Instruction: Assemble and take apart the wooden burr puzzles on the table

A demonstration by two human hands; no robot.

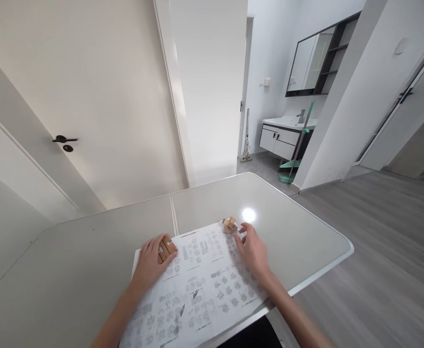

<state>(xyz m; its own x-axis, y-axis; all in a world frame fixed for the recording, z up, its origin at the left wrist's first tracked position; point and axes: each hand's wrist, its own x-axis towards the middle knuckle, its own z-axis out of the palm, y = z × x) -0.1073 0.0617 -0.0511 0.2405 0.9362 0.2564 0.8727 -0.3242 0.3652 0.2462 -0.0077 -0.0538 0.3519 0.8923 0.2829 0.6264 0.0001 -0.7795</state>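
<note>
A printed instruction sheet (201,285) with many small diagrams lies on a pale grey table (89,261). My left hand (153,263) rests on the sheet's left part, fingers closed over some wooden puzzle pieces (167,248). My right hand (252,249) hovers over the sheet's right part with fingers apart, holding nothing. Its fingertips are just short of a small assembled wooden puzzle (230,224) standing at the sheet's far edge.
The table has a seam (173,212) down its middle and a rounded white rim (328,270) at the right. Beyond it are a white door (65,140), a wall, and a bathroom with a vanity (282,137) and a green mop (295,159). Grey wood floor lies to the right.
</note>
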